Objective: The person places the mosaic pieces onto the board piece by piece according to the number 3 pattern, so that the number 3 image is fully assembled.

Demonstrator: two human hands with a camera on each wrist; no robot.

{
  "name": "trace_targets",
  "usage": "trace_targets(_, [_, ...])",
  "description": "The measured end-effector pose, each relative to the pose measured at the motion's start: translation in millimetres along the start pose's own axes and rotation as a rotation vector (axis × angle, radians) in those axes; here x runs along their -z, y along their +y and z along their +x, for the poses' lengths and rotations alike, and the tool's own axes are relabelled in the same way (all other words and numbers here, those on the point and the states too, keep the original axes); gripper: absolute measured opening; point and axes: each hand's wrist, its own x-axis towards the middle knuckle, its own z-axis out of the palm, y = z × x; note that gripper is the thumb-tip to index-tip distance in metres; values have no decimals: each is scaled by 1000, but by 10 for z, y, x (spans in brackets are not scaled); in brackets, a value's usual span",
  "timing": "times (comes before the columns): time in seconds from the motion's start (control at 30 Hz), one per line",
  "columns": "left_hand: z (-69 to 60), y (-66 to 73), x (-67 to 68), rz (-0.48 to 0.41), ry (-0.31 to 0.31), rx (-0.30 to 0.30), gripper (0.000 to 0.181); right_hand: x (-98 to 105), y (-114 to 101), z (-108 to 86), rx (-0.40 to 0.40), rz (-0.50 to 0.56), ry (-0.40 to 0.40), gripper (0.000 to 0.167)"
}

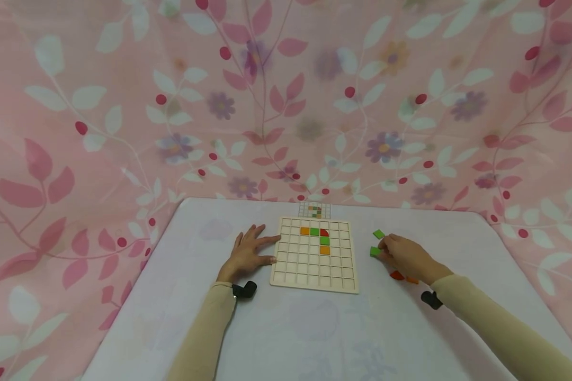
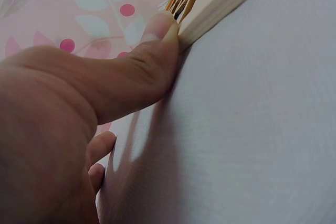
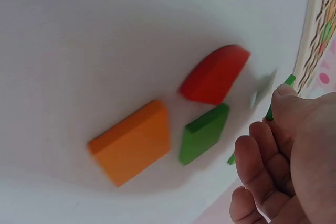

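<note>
Across back & sides: pink hanging fabric w/ leaf & flower print [image 1: 286, 121]. In front: white cloth-covered table [image 1: 286, 338]. Reaching in from near side: beige left sleeve [image 1: 202, 328] & beige right sleeve [image 1: 505, 323].

Approx. mid-table: pale square wooden grid board [image 1: 297, 264], flat, turned v. slightly. At its L edge: bare left hand [image 1: 248, 256], fingers spread wide, thumb & index touching edge. R of board, apart from it: bare right hand [image 1: 405, 256], thumb & fingertips pinched narrow on thin flat green tile [image 1: 374, 252]. On wrists: black devices [image 1: 244, 289]. Just beyond board's far edge: small pale grid card [image 1: 315, 210] w/ coloured cells.

Set in board's cells, L to R: orange square [image 1: 305, 231], green square [image 1: 314, 232], red round-cornered piece [image 1: 324, 232]; then nearer in same column: second green square [image 1: 324, 241], second orange square [image 1: 324, 250].

Loose under/near right hand: orange four-sided block [image 3: 131, 142], red curved block [image 3: 215, 77], green four-sided block [image 3: 205, 134]. Farther off: loose green square [image 1: 378, 233], turned cornerwise.

Held tile: R of board, pointing L twd it from fingertips; nearly edge-on in R wrist view, slanting lower L to upper R. Partly covered, so can't tell long axis.
</note>
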Motion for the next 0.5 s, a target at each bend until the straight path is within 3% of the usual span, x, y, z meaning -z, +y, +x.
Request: trace_targets(0.5, [-16,39,16,4,-1,22,67,-9,-370,379,-29,34,-84,23])
